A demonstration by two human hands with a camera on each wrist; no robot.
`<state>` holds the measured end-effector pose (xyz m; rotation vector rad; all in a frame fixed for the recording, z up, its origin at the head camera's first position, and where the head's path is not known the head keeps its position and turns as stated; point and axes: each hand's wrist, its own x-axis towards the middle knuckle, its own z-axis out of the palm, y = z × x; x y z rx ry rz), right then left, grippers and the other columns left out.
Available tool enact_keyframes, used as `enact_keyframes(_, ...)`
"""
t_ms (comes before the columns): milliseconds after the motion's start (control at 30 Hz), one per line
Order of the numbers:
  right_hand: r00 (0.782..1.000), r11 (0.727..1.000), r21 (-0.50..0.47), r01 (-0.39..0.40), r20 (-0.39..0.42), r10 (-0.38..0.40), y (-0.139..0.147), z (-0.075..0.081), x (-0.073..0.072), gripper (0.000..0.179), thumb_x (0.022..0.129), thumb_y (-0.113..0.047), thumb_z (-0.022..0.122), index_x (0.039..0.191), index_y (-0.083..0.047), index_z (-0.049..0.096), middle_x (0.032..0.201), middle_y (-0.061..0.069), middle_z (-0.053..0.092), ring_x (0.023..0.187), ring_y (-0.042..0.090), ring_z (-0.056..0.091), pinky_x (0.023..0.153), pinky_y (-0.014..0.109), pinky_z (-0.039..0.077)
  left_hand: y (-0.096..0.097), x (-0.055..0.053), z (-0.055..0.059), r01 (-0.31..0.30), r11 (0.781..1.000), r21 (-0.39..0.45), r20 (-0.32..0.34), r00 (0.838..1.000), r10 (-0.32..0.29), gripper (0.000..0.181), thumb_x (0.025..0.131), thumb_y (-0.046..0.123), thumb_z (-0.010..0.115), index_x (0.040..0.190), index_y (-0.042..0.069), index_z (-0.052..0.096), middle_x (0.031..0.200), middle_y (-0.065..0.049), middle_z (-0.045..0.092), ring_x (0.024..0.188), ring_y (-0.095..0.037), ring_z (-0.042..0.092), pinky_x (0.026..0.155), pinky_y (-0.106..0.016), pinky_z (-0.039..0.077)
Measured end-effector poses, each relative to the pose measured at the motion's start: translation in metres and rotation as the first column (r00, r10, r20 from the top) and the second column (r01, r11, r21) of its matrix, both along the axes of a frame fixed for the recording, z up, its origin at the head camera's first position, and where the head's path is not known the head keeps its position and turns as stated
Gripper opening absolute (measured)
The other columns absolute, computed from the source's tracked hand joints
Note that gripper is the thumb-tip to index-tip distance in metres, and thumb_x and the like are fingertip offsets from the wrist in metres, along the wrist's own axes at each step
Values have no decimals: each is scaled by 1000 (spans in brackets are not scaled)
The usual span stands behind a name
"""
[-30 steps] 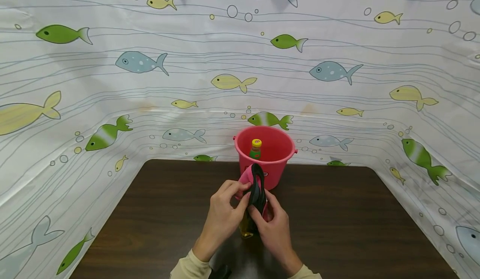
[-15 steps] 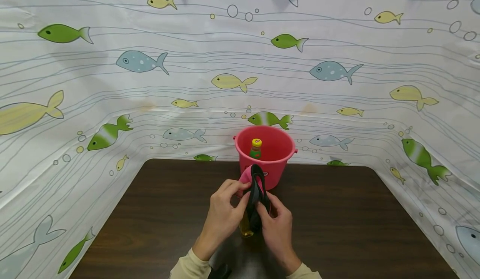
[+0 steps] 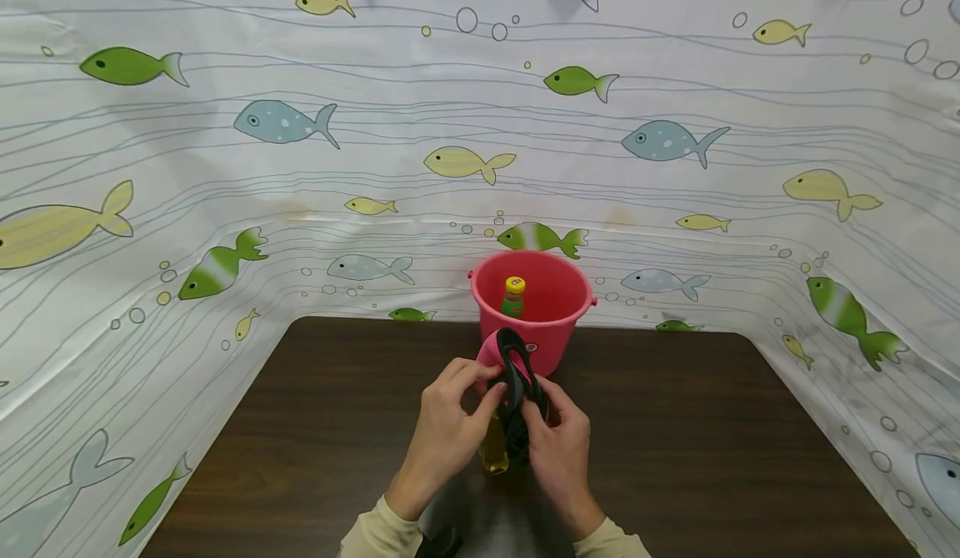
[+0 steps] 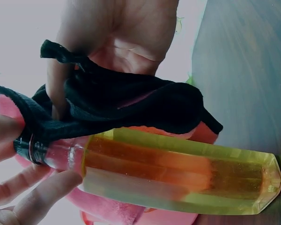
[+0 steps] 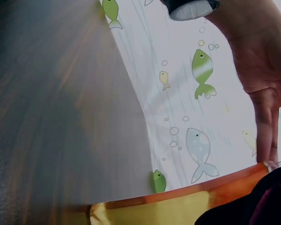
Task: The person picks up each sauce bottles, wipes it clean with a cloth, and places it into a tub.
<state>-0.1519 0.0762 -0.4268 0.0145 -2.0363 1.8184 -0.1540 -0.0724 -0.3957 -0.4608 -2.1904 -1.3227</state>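
In front of the bucket my left hand (image 3: 452, 425) holds a clear bottle (image 4: 178, 171) of yellow liquid, its fingers around the neck below the black cap (image 4: 30, 149). The bottle's faceted base points down towards the table in the head view. My right hand (image 3: 558, 445) pinches a soft pink cloth piece with wide black edging (image 3: 516, 383), which is bunched against the bottle neck. Left fingertips also meet this cloth near the cap. In the right wrist view, the left hand (image 5: 267, 98) reaches down to the bottle, and black cloth covers the lower right corner.
A pink bucket (image 3: 558, 316) stands behind the hands at the table's back. Inside it is a small green bottle with a yellow cap (image 3: 514, 287). The dark wooden table (image 3: 712, 441) is bordered by a white fish-print curtain (image 3: 375, 83).
My right hand has shifted slightly right, drawing the black edging outward so its loop looks wider. More of the yellow bottle shows below. My left hand stays nearly still.
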Motion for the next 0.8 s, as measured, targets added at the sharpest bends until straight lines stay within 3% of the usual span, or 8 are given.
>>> enact_keyframes(233, 1000, 998, 60, -1, 14, 0, 2, -9, -1, 30, 96, 2, 69, 120, -13, 80, 96, 7, 78, 63, 8, 52, 54, 21, 40, 0, 0, 0, 9, 1000, 4, 12, 1000, -9, 22, 93, 12, 82, 115, 14, 81, 100, -2, 71, 83, -11, 65, 71, -25, 58)
enact_keyframes(333, 999, 993, 118, 21, 29, -24, 4, -14, -2, 26, 97, -3, 73, 119, -13, 80, 82, 3, 70, 61, 7, 48, 56, 21, 38, 0, 1, 0, 13, 1000, 2, 9, 1000, -13, 23, 93, 12, 82, 116, 13, 80, 100, -5, 71, 82, -12, 64, 68, -22, 56)
enact_keyframes(467, 997, 985, 168, 32, 69, -44, 8, -22, -2, 11, 96, -11, 77, 106, -12, 81, 68, -2, 52, 59, 5, 43, 56, 22, 35, 1, 1, 0, 5, 1000, -8, -3, 1000, -5, 24, 93, 13, 82, 116, 12, 80, 100, -4, 71, 83, -14, 64, 65, -24, 53)
enact_keyframes(600, 989, 984, 178, 6, 141, -31, 11, -34, -1, 4, 95, -14, 78, 94, -9, 78, 67, -3, 55, 59, 5, 46, 57, 22, 39, 1, 1, 0, 2, 1000, -12, -8, 1000, -2, 24, 92, 13, 82, 116, 13, 80, 102, -1, 71, 84, -13, 64, 64, -23, 51)
enact_keyframes(800, 975, 973, 229, -18, 220, -34, 14, -50, -1, 5, 91, -10, 80, 90, -11, 76, 64, -4, 51, 59, 6, 45, 58, 23, 37, 2, 2, 0, 15, 1000, 0, 9, 1000, -15, 23, 93, 12, 81, 116, 12, 80, 105, -2, 71, 83, -11, 64, 57, -20, 48)
